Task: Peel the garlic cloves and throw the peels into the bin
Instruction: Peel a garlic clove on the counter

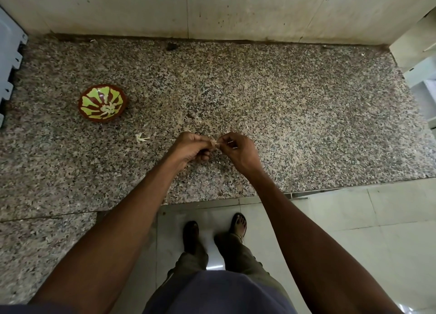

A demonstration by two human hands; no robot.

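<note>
Both hands meet over the counter [283, 115], w/ one garlic clove [214, 144] pinched between them. Left hand [192, 148] has thumb and fingers curled round the clove; right hand [238, 149] pinches at its tip w/ thumb and forefinger, other fingers folded in. Most of the clove is hidden by the fingertips, only a pale bit shows, so can't tell how much skin is on it.

Counted: 1 clove in the grip, 1 bowl [103, 102], 1 pale scrap of peel [141, 138] on the stone. The scrap lies left of the grip, near the left hand, not touching it. The bowl sits farther left and away from the person, well apart from the grip; red-brown w/ green pattern, some pale pieces in the middle, too small to count or name.

Behind the grip, a dark speck [170, 46] by the wall; can't make out what it is. At far left a white plastic thing [9, 61] is cut off by the edge. Below the grip, past the counter edge, 2 feet in sandals [238, 224] on floor tiles.
</note>
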